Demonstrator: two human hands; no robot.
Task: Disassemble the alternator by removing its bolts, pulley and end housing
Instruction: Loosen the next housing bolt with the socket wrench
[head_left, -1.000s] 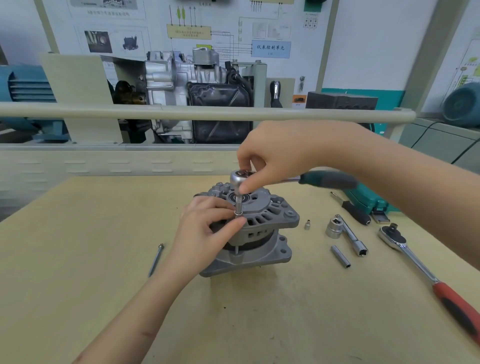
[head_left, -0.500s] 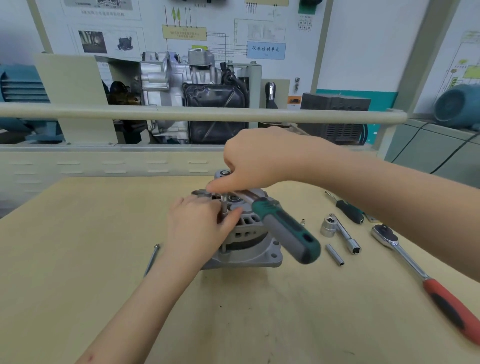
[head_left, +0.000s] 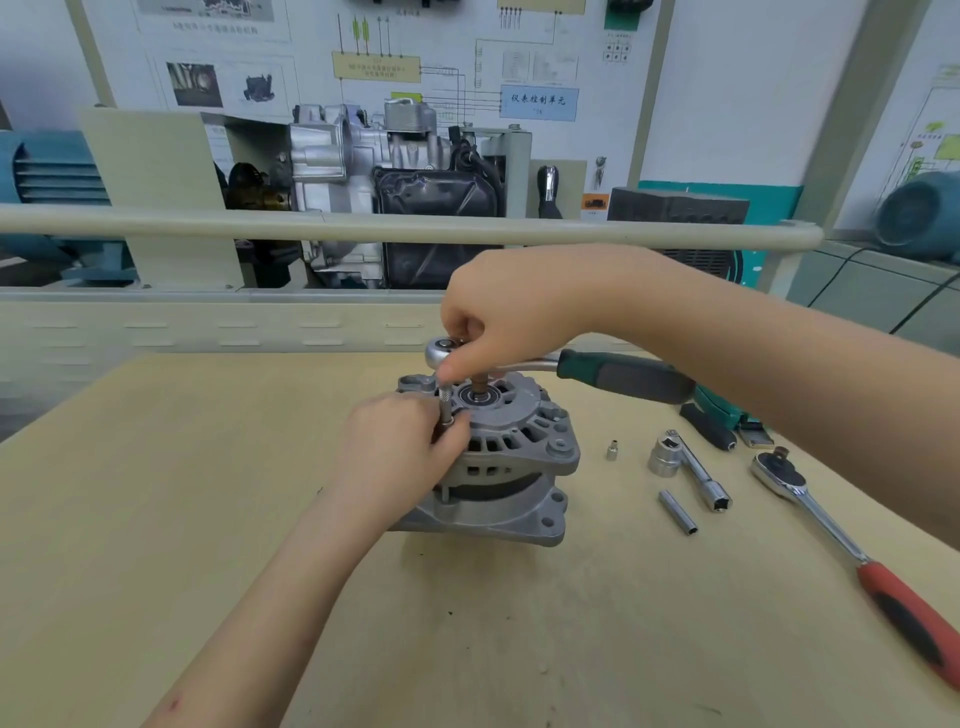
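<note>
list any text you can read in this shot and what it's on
"仪表控制单元": on the blue label of the wall diagram board.
Yellow box on the same board: print too blurred to read.
Poster caption upper left: blurred, unreadable.
Tools and alternator: no readable markings.

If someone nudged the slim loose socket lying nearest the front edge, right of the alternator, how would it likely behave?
The slim socket is a smooth metal cylinder lying on its side on the flat table, so it would probably roll rather than slide. It looks rigid and likely heavy for its size. Its polished surface may be slippery to pinch.
</note>
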